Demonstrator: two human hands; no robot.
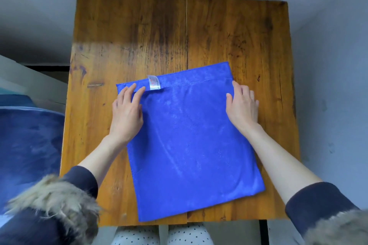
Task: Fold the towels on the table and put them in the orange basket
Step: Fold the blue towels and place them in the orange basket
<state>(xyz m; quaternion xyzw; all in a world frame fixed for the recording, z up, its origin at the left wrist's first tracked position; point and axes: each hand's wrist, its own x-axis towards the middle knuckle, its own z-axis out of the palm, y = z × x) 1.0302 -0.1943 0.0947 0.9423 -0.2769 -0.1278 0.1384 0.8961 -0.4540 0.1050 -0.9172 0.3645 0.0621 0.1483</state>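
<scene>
1. We see a blue towel (191,145) lying flat on a wooden table (151,32), on the near half of the top, turned a little so that its far edge slopes up to the right.
2. The towel looks folded once: a second layer shows as a strip beyond the stitched hem along the far edge.
3. A small white label (154,82) is sewn at that far hem, left of centre. It carries a red mark and fine print, but we cannot read any word or brand on it.
4. Our left hand (127,111) rests on the towel's far left corner, fingers straight and slightly spread, fingertips on the hem just beside the label. It grips nothing.
5. Our right hand (242,105) lies flat at the towel's right edge near the far right corner, fingers extended and close together, partly on the cloth and partly on the wood. It holds nothing either.
6. Both forearms are bare, with dark sleeves (310,203) pushed up and fur trim (53,195) at the near corners.
7. At the left, beside the table, lies dark blue fabric (27,145). Below the near edge we see white dotted trousers (187,234).
</scene>
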